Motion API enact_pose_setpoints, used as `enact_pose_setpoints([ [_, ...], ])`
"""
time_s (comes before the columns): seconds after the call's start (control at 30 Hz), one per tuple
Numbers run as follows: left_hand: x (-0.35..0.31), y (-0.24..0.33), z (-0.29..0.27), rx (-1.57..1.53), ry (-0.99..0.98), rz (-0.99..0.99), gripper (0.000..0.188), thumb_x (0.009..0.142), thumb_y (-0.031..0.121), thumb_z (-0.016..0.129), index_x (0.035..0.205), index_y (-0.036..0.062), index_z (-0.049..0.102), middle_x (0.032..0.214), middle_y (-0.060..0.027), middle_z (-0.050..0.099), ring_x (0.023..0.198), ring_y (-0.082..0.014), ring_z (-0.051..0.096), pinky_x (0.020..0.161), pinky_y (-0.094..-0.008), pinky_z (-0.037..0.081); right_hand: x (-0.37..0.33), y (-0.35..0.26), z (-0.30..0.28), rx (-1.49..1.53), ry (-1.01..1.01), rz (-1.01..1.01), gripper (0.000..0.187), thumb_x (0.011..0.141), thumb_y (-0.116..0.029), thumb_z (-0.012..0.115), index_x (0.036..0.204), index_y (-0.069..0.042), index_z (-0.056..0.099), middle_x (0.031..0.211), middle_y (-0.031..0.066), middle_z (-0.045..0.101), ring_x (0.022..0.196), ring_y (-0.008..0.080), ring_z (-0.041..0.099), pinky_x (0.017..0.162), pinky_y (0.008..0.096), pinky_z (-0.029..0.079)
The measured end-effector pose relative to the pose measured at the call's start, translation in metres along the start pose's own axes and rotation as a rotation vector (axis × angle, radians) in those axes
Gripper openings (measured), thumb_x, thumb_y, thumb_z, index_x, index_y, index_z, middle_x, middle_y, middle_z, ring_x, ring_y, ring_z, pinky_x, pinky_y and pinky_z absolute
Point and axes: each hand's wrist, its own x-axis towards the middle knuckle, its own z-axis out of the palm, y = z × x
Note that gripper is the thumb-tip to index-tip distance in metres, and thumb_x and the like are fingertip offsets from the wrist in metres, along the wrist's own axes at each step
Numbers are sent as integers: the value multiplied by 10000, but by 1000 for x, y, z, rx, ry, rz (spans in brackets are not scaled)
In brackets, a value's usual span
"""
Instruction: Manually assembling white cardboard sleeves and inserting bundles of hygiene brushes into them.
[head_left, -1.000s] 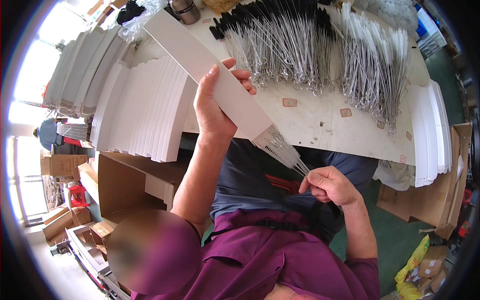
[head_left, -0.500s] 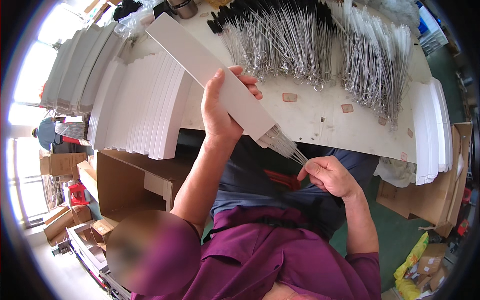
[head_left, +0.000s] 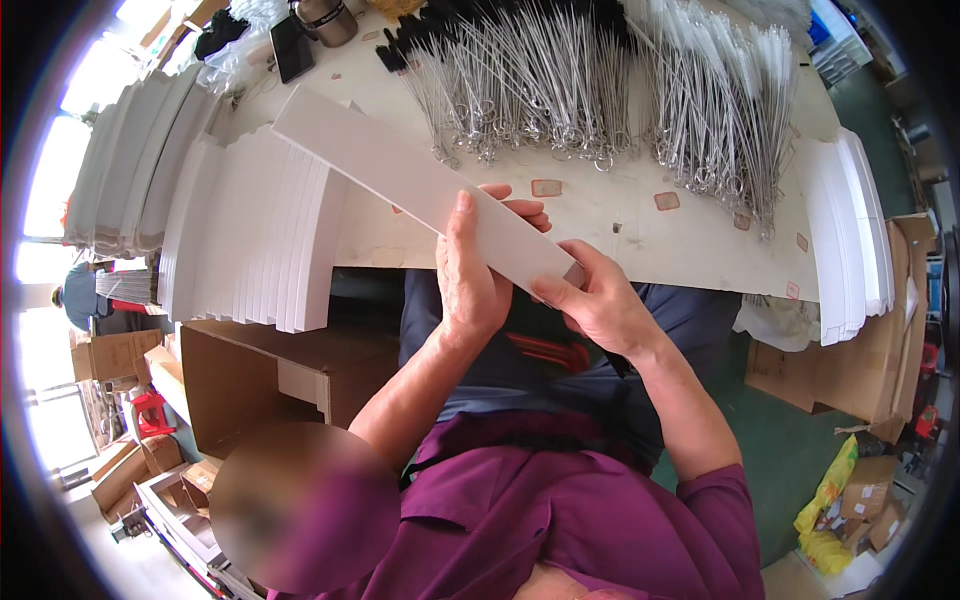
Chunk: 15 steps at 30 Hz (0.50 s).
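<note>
A long, narrow white box (head_left: 385, 175) is held at a slant over the near edge of the table. My left hand (head_left: 472, 285) wraps round its middle, thumb on top and fingertips showing past the far side. At the box's lower right end, my right hand (head_left: 600, 305) is closed on it with thumb and fingers. That end looks covered, and whatever lies inside is hidden. Beyond the hands, a pile of wire-handled brushes with black bristles (head_left: 545, 90) lies on the table. To its right is another pile with white bristles (head_left: 715, 130).
White boxes (head_left: 250, 230) stand in a row at left, beside stacked white cartons (head_left: 130, 165). A phone (head_left: 292, 48) and steel cup (head_left: 328, 20) sit at the back. Flat white pieces (head_left: 850, 240) hang over the right edge. An open cardboard box (head_left: 250, 385) is below left.
The wire brushes that stuck out of the box's lower end no longer show. My right hand has moved up and left onto that end. The box's upper end is lower in view.
</note>
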Motion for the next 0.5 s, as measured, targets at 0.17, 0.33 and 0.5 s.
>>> enact_pose_setpoints([
  [0.17,-28,19,-18,439,-221,-259,547,1069,467,526,1215,-54,606,1047,-168,716,950,-235,697,901,-398,552,-9,-5,-22,41,-64,34,337,957,-290,794,1037,25,706,860,8,703,813,53,629,746,257,527],
  [0.33,-73,54,-24,1228,-652,478,339,796,53,834,1098,-8,692,943,-138,734,917,-284,738,773,-375,605,-19,-16,-43,-268,-69,83,407,929,-306,823,1086,50,703,890,38,730,831,66,648,754,274,546],
  [0.5,-48,68,7,1792,-772,662,760,749,182,833,1399,-12,489,1264,-202,605,1117,-396,622,972,-456,514,-20,-18,-42,-321,-217,87,402,908,-296,825,1077,47,702,857,75,734,806,111,657,735,323,548],
])
